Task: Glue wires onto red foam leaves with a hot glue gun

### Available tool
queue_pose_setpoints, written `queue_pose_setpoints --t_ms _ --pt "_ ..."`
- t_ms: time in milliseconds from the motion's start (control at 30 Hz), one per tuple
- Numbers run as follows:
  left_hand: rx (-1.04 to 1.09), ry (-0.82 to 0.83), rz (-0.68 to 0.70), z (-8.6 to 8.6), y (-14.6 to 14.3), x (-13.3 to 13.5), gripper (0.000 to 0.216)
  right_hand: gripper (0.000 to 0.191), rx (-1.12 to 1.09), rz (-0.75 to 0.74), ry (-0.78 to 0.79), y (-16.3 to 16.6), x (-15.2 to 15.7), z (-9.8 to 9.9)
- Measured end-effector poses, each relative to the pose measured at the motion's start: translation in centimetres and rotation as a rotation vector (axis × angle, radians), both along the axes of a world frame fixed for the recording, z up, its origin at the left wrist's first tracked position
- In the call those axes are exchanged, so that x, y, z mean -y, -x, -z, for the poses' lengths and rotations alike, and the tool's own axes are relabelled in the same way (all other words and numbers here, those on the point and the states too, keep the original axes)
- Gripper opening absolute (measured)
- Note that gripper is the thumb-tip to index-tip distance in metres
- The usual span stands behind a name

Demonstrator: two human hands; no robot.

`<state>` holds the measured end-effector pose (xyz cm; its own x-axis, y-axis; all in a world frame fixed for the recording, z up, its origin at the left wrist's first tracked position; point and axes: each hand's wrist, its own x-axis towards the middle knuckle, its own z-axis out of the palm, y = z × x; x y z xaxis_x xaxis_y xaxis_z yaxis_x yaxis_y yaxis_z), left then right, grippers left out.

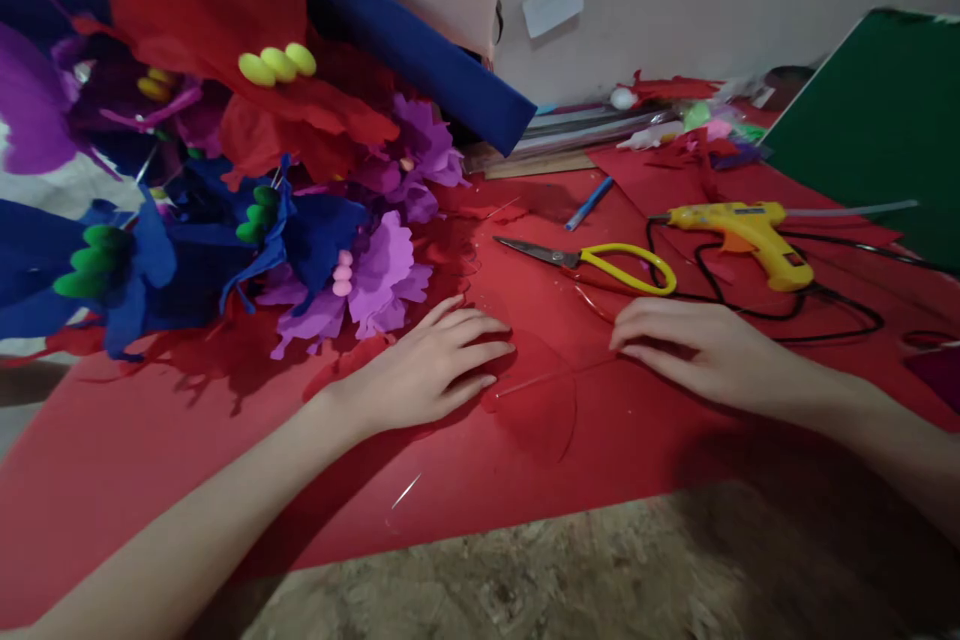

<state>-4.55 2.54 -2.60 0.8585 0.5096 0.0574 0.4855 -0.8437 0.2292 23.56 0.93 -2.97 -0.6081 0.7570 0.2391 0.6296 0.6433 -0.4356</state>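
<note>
My left hand (431,365) lies palm down on the red sheet (525,510), fingers stretched out and slightly apart. Its fingertips rest at a thin red piece (540,390) with a curved edge, hard to tell from the red beneath. On the other side, my right hand (679,345) pinches the end of a thin strand (551,376) that runs left across this piece; whether it is wire or thread I cannot make out. Just beyond my right fingertips lie scissors (622,270) with yellow handles, blades pointing left.
A yellow glue gun (750,230) with black cord lies at right, a blue pen (589,204) farther back. Large red, blue and purple flowers (382,270) crowd the left. A green board (877,120) stands at back right. A thin pale sliver (406,490) lies near the front edge.
</note>
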Motion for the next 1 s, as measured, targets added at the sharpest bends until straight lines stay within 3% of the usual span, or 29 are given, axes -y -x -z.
queue_pose_setpoints --t_ms 400,1000 --pt "0.000 0.091 0.034 0.2 0.3 -0.2 0.031 0.018 -0.045 -0.061 -0.157 0.8 0.2 1.0" --pt "-0.012 0.137 0.032 0.4 0.4 -0.3 0.036 0.020 -0.052 -0.090 -0.154 1.2 0.2 1.4"
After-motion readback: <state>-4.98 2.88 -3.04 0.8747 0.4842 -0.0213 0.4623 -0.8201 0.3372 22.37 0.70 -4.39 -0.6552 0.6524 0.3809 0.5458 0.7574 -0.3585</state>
